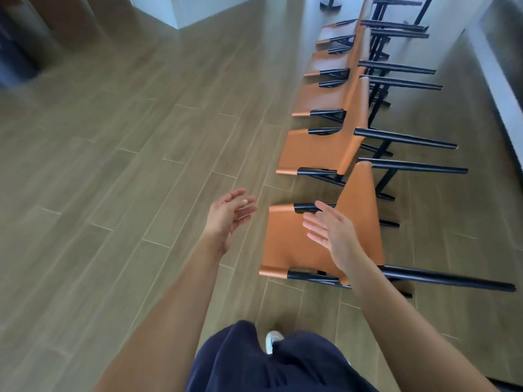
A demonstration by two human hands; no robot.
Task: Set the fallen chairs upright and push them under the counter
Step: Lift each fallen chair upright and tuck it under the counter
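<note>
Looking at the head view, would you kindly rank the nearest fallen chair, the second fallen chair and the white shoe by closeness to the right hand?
From the right hand:
1. Nearest fallen chair, directly beneath the open palm.
2. Second fallen chair, next up the row.
3. White shoe, down by the person's legs.

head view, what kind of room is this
Probably a kitchen or dining area with a bar counter. A row of tan chairs with black legs lies tipped on a wood-look plank floor, beside a white counter base at right.
</note>
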